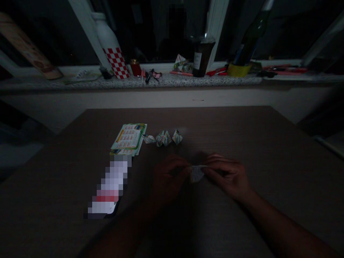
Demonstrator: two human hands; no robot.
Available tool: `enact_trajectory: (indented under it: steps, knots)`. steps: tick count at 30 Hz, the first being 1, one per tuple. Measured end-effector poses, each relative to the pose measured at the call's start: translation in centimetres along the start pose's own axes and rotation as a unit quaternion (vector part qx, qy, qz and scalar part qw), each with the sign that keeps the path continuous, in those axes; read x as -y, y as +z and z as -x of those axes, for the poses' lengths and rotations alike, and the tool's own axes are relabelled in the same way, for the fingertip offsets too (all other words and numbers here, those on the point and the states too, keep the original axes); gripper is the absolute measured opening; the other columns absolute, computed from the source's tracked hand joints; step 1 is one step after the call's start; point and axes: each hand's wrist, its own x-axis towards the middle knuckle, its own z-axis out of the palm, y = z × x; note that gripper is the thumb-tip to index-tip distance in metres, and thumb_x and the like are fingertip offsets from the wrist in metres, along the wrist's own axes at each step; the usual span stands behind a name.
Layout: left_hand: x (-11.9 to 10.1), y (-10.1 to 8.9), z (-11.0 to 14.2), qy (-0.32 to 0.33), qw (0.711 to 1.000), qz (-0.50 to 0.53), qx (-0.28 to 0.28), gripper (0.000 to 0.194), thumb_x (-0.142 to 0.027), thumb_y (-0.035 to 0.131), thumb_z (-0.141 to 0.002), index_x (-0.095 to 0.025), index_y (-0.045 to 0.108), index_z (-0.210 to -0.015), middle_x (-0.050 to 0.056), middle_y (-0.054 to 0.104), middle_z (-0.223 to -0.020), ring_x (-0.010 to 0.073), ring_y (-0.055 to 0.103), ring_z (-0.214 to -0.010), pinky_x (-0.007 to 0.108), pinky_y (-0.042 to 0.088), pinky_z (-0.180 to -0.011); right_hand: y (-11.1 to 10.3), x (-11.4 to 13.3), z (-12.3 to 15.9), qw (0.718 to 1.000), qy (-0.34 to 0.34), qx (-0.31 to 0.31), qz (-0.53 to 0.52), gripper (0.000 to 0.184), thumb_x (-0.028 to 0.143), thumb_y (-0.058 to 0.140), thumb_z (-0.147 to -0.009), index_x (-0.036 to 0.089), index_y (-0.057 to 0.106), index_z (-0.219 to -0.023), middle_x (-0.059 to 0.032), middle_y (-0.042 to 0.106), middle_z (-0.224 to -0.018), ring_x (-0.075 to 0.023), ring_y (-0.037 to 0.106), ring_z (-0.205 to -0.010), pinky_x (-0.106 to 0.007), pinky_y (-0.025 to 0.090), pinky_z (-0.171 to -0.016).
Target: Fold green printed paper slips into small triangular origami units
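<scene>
Greyish-white paper, printed with small dark marks, made up the small paper piece [197,173] that you held just above or on the surface [242,132]; which of the two, you could not tell. Taking that piece as the dial's centre, your left hand [172,175] came in from nine o'clock, its thumb and index finger pinched narrow on the paper's near-left corner and edge. Your right hand [231,175] met it from three o'clock, fingers likewise closed on the opposite side, the others loosely curled. The upper edge ran nearly straight between your two grips, and the lower part hung between them.

Toward eleven o'clock, four pointed folded papers [166,138] sat in a row: the middle two close together, the rightmost slightly apart, the leftmost just beside a stack of printed cards [126,138] at ten o'clock. Near nine o'clock, beyond your left hand, lay a phone-like slab [110,186], its face blurred into blocks.

Past the surface, a speckled sill [172,82] stretched across twelve o'clock. On it stood a red-and-white checked bottle [117,61] at eleven, a dark cup [202,59] at twelve, and a yellow ring [238,70] between twelve and one, by a dark green bottle [251,36].
</scene>
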Motion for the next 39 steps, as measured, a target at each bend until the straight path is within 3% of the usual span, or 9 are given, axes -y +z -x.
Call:
enact_trajectory:
  steps: [5, 10, 15, 23, 39]
  knots:
    - [0.03, 0.05, -0.08, -0.034, 0.999, 0.021, -0.004, 0.005, -0.022, 0.066, -0.080, -0.018, 0.069, -0.079, 0.002, 0.065, -0.079, 0.0145, 0.061, -0.075, 0.027, 0.047, -0.070, 0.15, -0.09, -0.03, 1.000, 0.016, -0.012, 0.000, 0.010, 0.011, 0.066, -0.080, 0.019, 0.072, -0.080, -0.0045, 0.069, -0.073, -0.0186, 0.065, -0.071, -0.036, 0.053, -0.071]
    - [0.18, -0.15, -0.21, -0.058, 0.997, 0.036, -0.021, 0.006, -0.022, 0.065, -0.079, -0.018, 0.068, -0.076, 0.001, 0.065, -0.076, 0.0140, 0.060, -0.074, 0.026, 0.046, -0.069, 0.26, 0.06, -0.25, 0.999, 0.029, 0.013, 0.003, 0.010, 0.017, 0.067, -0.080, 0.020, 0.072, -0.088, -0.0063, 0.071, -0.081, -0.0200, 0.067, -0.076, -0.035, 0.054, -0.070]
    - [0.27, 0.14, -0.21, -0.095, 0.994, 0.044, -0.021, 0.008, -0.024, 0.066, -0.078, -0.017, 0.069, -0.074, 0.000, 0.065, -0.073, 0.0138, 0.059, -0.071, 0.025, 0.045, -0.067, 0.34, -0.04, -0.19, 1.000, 0.022, -0.011, 0.009, 0.010, 0.013, 0.065, -0.081, 0.019, 0.070, -0.074, -0.0043, 0.068, -0.070, -0.0185, 0.065, -0.069, -0.035, 0.053, -0.070]
    - [0.07, -0.12, -0.48, -0.136, 0.988, 0.055, -0.035, 0.009, -0.025, 0.066, -0.077, -0.017, 0.068, -0.072, -0.001, 0.065, -0.071, 0.0135, 0.058, -0.069, 0.024, 0.044, -0.067, 0.59, -0.27, 0.16, 0.997, 0.077, 0.009, 0.006, 0.007, 0.020, 0.063, -0.084, 0.019, 0.070, -0.082, -0.0066, 0.071, -0.081, -0.0196, 0.067, -0.077, -0.032, 0.054, -0.071]
    - [0.66, -0.16, -0.58, -0.176, 0.976, 0.109, -0.074, 0.009, -0.027, 0.070, -0.073, -0.018, 0.070, -0.073, -0.001, 0.066, -0.071, 0.0134, 0.060, -0.070, 0.025, 0.047, -0.069, 0.89, -0.24, 0.31, 0.991, 0.127, 0.007, 0.029, 0.013, 0.025, 0.062, -0.084, 0.019, 0.068, -0.075, -0.0031, 0.070, -0.073, -0.0161, 0.066, -0.068, -0.027, 0.052, -0.065]
